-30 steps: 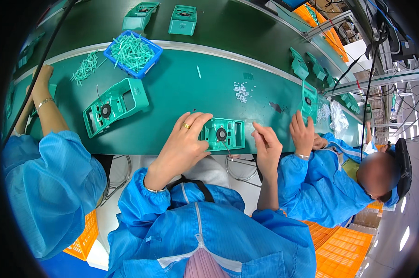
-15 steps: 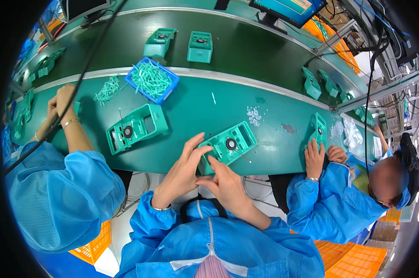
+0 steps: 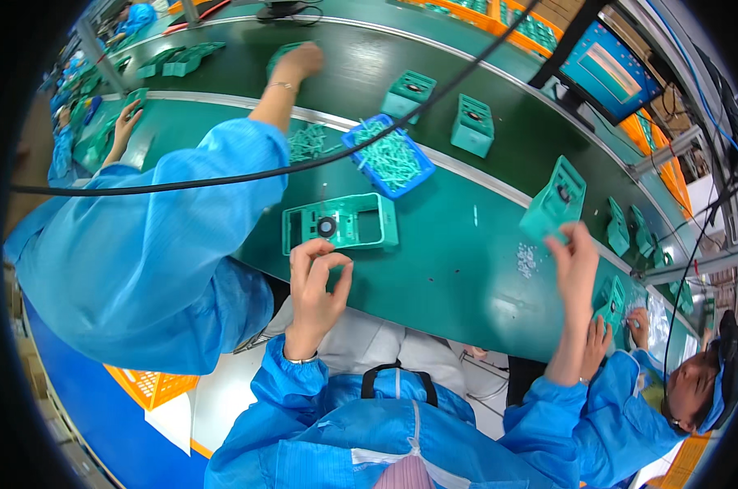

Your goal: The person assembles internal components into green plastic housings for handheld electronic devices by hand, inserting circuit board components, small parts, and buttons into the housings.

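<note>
A: Left hand point(image 3: 316, 281)?
B: Fingers curled, pinching nothing I can see, beside flat green housing point(image 3: 340, 222) at table edge.
A: Right hand point(image 3: 575, 262)?
B: Gripping upright green housing point(image 3: 555, 200), lifted toward the belt.

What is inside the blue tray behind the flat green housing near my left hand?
The blue tray holds a loose heap of small pale green parts, piled over its far rim. The heap hides the tray's floor.

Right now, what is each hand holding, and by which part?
The right hand grips a green housing by its lower edge, lifted upright. The left hand touches the near edge of the flat housing; no clear hold.
</note>
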Available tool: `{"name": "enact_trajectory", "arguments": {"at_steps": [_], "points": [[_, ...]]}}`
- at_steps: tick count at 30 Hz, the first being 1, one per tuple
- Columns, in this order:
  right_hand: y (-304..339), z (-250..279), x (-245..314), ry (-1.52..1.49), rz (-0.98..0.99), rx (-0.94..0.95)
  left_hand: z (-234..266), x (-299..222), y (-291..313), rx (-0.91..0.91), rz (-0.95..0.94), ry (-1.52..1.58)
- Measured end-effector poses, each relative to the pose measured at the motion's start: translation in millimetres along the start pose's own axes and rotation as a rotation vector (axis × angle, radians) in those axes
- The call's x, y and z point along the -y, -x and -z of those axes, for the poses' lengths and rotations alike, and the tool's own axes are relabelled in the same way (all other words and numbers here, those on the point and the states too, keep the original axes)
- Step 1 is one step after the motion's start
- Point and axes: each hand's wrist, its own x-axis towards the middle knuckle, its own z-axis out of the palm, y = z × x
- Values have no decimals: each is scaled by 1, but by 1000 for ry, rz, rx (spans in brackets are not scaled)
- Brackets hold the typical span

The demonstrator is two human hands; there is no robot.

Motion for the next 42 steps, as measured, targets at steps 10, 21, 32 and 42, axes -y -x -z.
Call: {"name": "enact_trajectory", "arguments": {"at_steps": [10,21,32,42], "points": [[-144,-56,-164,-163,-11,256,30,40,-23,244,189,-192],[-75,-61,-85,-80,-59,0,19,38,-22,398,280,-62],[-24,-140,9,23,-224,282,-22,-38,-2,476,-17,47],[9,-111,16,-94,-85,177,-75,-49,9,600,-123,123]]}}
